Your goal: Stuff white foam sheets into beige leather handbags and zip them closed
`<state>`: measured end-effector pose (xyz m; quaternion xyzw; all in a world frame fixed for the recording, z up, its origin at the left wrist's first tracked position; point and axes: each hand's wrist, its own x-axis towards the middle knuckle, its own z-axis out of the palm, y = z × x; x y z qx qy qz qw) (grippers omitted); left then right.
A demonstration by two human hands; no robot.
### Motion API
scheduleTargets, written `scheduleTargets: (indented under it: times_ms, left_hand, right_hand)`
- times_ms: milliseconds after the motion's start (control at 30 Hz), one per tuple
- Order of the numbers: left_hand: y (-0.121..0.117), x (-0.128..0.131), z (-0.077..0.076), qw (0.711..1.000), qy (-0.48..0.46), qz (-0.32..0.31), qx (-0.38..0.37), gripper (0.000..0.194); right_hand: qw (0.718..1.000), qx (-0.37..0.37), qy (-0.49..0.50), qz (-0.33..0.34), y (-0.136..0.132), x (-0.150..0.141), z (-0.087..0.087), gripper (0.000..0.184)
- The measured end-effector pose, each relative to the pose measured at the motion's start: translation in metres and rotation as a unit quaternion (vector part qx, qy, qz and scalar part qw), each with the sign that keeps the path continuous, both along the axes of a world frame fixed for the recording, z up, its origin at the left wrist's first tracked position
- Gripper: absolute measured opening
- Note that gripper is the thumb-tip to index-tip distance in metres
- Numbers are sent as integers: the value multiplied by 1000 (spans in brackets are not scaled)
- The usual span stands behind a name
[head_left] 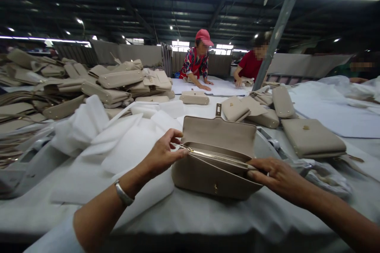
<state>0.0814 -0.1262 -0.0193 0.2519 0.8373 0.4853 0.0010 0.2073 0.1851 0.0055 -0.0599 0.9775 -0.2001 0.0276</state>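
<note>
A beige leather handbag sits on the white-covered table right in front of me, its flap folded up and back. Its gold zipper runs across the top opening. My left hand pinches the zipper pull at the left end. At the right end of the opening, my right hand grips the bag's edge, with its fingers partly inside the top. The bag's interior is mostly hidden by the zipper panel.
White foam wrapping sheets lie left of the handbag, with a large pile of beige bags behind them. More bags, including one at right, lie nearby. Two co-workers lean over the table's far side beyond a grey post.
</note>
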Motion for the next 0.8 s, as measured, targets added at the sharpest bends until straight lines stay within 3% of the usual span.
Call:
scheduleTargets:
  times_ms: [100, 167, 233, 300, 367, 433, 533, 600, 700, 800]
  left_hand:
    - [-2, -2, -11, 1000, -4, 7, 14, 99]
    - [3, -4, -18, 997, -59, -16, 55, 116]
    - [14, -6, -23, 985, -117, -59, 111, 107]
    - [25, -7, -28, 971, -148, -85, 165, 84]
    - [34, -8, -33, 959, -167, -81, 212, 66]
    - [39, -9, -37, 948, -180, -63, 253, 63]
    - [42, -12, -40, 941, -173, -35, 288, 62]
    - [43, -16, -40, 944, -163, -29, 286, 59]
    - [47, -28, -41, 956, -145, -9, 254, 54]
    - [50, -40, -47, 973, -78, 35, 215, 55]
  right_hand:
    - [1000, -21, 10, 17, 2, 0, 0, 31]
    - [998, -41, 31, 34, 4, 1, -3, 31]
    - [995, -64, 76, 31, 8, 4, -13, 34]
    - [984, -111, 141, -3, 15, 8, -30, 45]
    - [957, -192, 210, -50, 25, 10, -50, 60]
    - [921, -278, 253, -101, 33, 10, -68, 76]
    - [894, -376, 202, -132, 34, 2, -79, 93]
    - [877, -458, 122, -76, 26, -7, -77, 102]
    - [828, -556, 66, -22, 6, -25, -71, 89]
    - [822, -547, 131, -88, -4, -44, -69, 48]
